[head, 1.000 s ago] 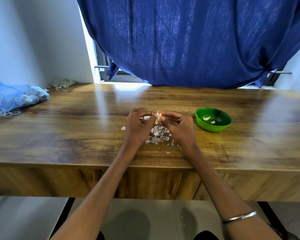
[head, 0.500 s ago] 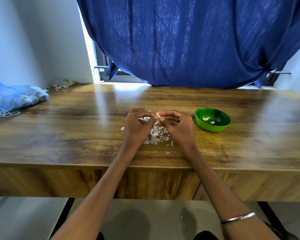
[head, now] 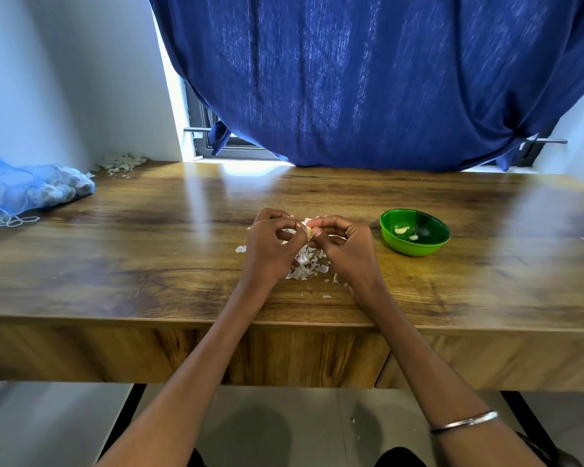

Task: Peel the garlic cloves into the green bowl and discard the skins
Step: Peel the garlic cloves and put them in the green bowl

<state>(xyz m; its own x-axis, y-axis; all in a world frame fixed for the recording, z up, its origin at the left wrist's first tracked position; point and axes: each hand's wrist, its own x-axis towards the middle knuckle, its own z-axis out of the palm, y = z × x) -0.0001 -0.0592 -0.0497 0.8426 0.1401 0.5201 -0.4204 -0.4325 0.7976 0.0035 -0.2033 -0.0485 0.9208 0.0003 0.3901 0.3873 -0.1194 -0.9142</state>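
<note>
At mid-frame you pinched a small pale garlic clove [head: 308, 231] between your left hand [head: 270, 249] and right hand [head: 346, 246], whose curled fingers hid most of it. The heap of white papery skins [head: 305, 264] lay partly covered beneath them on the brown wooden table [head: 149, 264]. Right of centre, the round green plastic bowl [head: 415, 232] held two peeled cloves [head: 402, 230].
</note>
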